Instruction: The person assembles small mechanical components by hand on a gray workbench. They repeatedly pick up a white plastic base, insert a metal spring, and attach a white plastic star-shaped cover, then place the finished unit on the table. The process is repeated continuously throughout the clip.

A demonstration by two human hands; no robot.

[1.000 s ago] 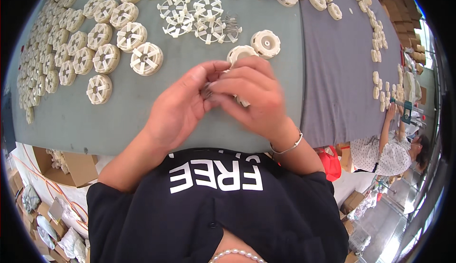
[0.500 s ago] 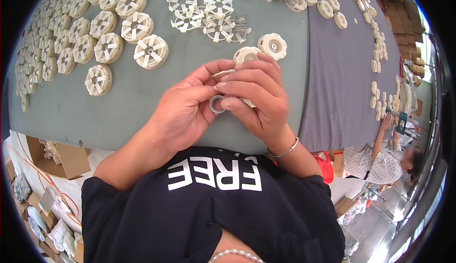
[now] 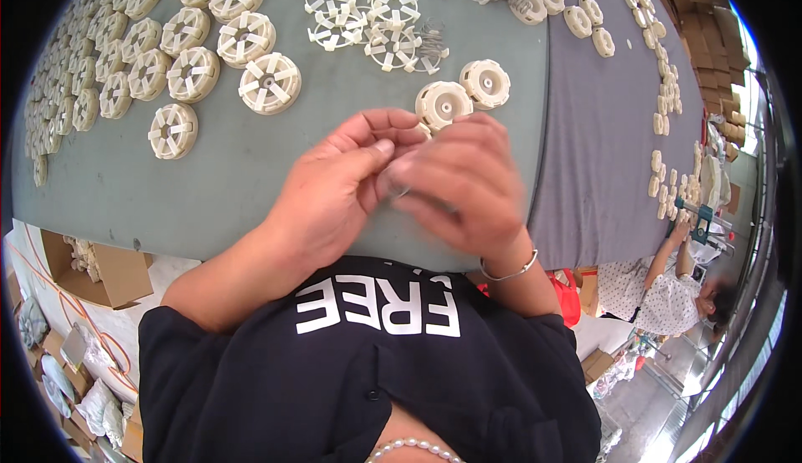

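Both hands come together just above the near part of the surface (image 3: 209, 200), fingertips nearly meeting, with a small grey piece (image 3: 401, 192) in the gap between them. It sits right at the fingertips of the right hand (image 3: 472, 183), so that hand is the nearer; the left hand (image 3: 330, 183) faces it from the left side. Blur and fingers hide most of the piece, and which way its long axis points cannot be told.

The left hand's fingers and thumb curve inward into a narrow cup. A pale edge (image 3: 424, 131) shows just beyond its fingertips; whether those fingers hold it is unclear. The right hand is bent over, thumb and fingers drawn close, and whether it grips the grey piece or only touches it does not show.

Straight beyond the right hand's fingers lies a pale round housing (image 3: 444, 107), hub facing up, its lower edge partly hidden; a second housing (image 3: 486, 84) sits beside it, farther right. Well ahead, toward the left, are white spoked rings (image 3: 394, 43) with coil springs (image 3: 432, 45) beside them.
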